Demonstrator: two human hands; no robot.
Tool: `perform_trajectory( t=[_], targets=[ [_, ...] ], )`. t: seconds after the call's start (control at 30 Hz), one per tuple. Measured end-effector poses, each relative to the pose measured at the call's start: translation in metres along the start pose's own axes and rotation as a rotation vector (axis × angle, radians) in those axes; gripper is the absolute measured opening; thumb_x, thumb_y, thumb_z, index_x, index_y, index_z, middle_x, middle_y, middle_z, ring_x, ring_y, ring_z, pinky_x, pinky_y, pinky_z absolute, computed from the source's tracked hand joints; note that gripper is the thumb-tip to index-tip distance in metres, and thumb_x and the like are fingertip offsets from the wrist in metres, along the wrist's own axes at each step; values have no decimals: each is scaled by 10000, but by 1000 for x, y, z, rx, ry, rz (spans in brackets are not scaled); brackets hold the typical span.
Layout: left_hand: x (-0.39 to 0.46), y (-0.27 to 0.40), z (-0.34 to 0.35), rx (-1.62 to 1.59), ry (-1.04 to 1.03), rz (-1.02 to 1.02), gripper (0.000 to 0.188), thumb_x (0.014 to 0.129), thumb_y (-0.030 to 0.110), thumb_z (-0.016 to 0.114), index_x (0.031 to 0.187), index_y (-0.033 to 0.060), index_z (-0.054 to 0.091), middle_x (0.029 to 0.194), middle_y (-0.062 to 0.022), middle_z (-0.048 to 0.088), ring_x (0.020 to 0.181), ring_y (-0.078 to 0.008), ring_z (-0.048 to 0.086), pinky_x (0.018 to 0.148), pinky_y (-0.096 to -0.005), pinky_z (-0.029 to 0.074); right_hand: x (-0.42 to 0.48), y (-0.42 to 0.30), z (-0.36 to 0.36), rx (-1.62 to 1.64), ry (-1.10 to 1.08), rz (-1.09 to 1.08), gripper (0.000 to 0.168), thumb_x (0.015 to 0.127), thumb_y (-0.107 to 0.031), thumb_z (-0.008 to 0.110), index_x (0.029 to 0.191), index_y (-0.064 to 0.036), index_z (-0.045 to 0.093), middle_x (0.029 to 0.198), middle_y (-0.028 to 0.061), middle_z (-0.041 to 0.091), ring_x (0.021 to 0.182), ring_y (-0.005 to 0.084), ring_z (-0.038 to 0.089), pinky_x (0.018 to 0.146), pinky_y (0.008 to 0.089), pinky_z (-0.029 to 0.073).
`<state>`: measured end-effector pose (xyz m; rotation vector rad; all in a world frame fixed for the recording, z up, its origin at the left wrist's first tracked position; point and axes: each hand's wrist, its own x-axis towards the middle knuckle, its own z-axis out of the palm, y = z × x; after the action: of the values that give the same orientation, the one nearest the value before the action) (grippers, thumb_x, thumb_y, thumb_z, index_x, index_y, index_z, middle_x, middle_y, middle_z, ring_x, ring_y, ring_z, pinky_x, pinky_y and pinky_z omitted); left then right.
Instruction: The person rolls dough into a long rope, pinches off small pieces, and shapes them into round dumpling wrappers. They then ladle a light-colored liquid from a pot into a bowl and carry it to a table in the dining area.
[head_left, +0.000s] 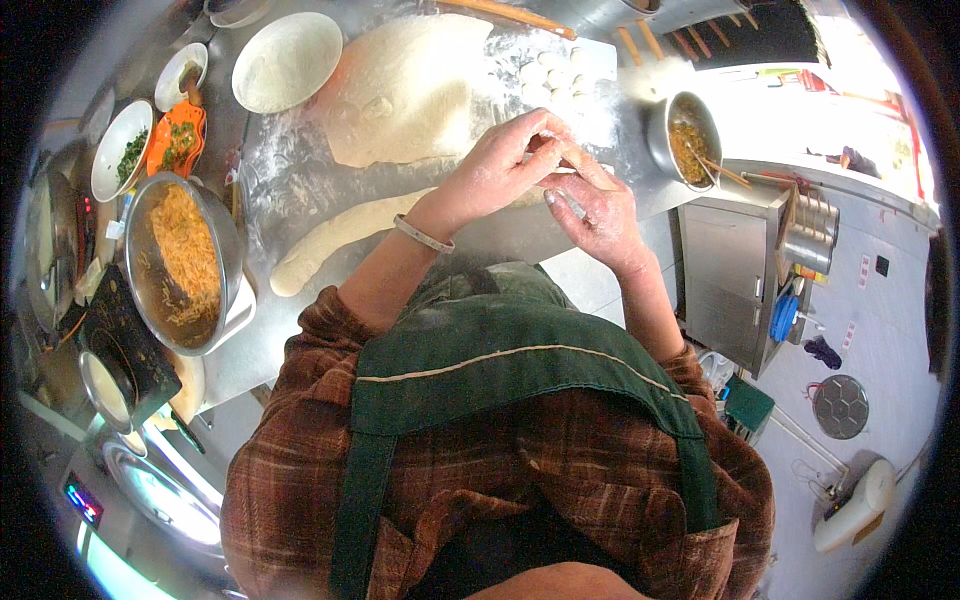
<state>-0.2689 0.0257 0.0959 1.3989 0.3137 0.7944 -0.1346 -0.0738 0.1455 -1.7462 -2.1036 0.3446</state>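
My left hand (517, 161), with a bracelet at its wrist, and my floury right hand (596, 214) meet above the steel worktable (502, 232), fingers curled together. A bit of something pale shows between them; whether it is dough, and which hand grips it, is unclear. Beneath my left forearm a long dough rope (337, 240) runs along the near side, partly hidden by my arm and hands. Beyond lies a broad slab of dough (405, 97) on floured steel. Several small round dough pieces (556, 77) sit to the right of the slab, dusted with flour.
A white bowl (287, 62) stands left of the slab. Further left are a steel bowl of orange shreds (184, 255), an orange dish (176, 139) and a white bowl with chopped greens (124, 154). A pot of filling (686, 142) with chopsticks stands right. A wooden rod (510, 15) lies behind.
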Motion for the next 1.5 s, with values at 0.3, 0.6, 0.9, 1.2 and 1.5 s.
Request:
perform_trajectory(
  t=[0.3,0.6,0.9,1.2,1.5],
  targets=[
    [-1,0,0,166,51,54,125,849,19,471,964,-1,515,882,-132,609,810,-209,606,736,-318,485,3,0,2,12,3,-13,218,707,-59,613,920,-82,651,1234,99,531,941,258,607,781,337,485],
    [-5,1,-1,-131,48,-90,179,898,43,432,1040,-2,531,937,-96,609,834,-154,580,732,-278,472,3,0,4,-76,3,-36,252,687,-64,618,934,-105,653,1248,82,518,934,243,606,781,335,484],
    [-6,0,8,-445,150,-207,242,912,94,438,1109,-4,539,866,-18,551,776,-79,502,733,-220,438,5,0,7,-217,52,-97,269,672,-61,609,939,-94,628,1248,57,512,1021,244,580,758,324,514],
    [-7,-1,6,-418,138,-202,243,907,105,439,1074,-17,566,972,-46,591,858,-98,527,775,-237,435,6,0,8,-205,93,-108,273,670,-38,597,934,-94,638,1263,40,509,996,234,597,749,310,520],
    [-8,3,8,-414,169,-190,228,912,110,454,1064,-18,564,974,-46,591,879,-97,525,791,-241,431,5,-1,7,-226,76,-100,284,679,-41,598,951,-115,637,1233,36,526,1020,228,585,766,318,516]
  ],
)
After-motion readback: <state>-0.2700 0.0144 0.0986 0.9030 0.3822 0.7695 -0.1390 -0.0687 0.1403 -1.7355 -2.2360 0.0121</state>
